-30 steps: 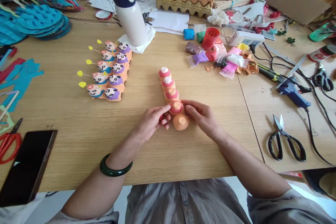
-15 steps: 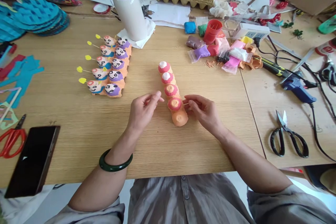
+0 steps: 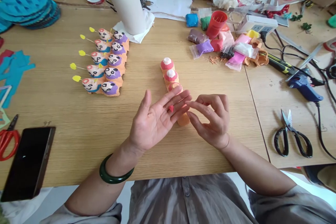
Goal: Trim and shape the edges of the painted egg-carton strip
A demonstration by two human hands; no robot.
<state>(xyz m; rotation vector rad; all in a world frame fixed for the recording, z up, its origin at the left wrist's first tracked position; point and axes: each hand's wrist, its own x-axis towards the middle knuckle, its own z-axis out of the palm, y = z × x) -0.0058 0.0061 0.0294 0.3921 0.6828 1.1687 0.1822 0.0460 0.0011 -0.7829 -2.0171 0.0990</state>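
Clay bit [image 3: 171, 108]: red, on left hand [image 3: 154, 122], palm up, fingers apart | right hand [image 3: 212, 120]: fingers curled, tips nearly together

This is a craft workshop: egg-carton figures [image 3: 105, 63], glue gun [image 3: 303, 85], scissors [image 3: 291, 136].

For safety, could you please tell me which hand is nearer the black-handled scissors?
Right hand: apart from the black-handled scissors, left of them in view. Left hand: farther off, beyond it.

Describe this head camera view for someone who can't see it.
The left hand, palm up, holds a small red clay bit near the right hand, above an orange egg-carton strip on a wooden table. Panda-faced carton figures stand nearby.
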